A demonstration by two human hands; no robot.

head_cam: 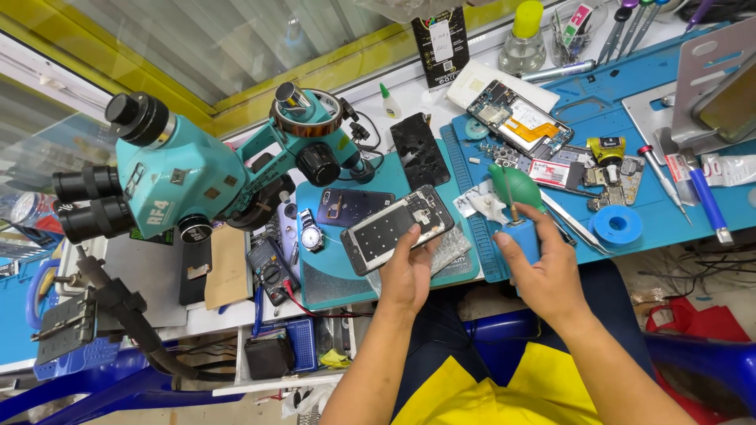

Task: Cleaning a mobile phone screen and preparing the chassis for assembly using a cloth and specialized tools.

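My left hand (409, 271) holds an opened phone (398, 228) by its lower edge, back cover off, with the grey inner frame and boards showing. It hovers over the teal pad (331, 279) under the microscope. My right hand (543, 271) grips a blue block (521, 238) with a thin metal rod standing up from it, just in front of a green rubber air blower (516, 185). The two hands are about a palm's width apart.
A teal stereo microscope (189, 177) stands at left. A wristwatch (310, 234), a purple phone back (350, 206) and a black phone (419, 149) lie near it. The blue mat (685, 212) carries another opened phone (520, 122), tweezers, screwdrivers, a tape roll (617, 227) and a bottle (524, 35).
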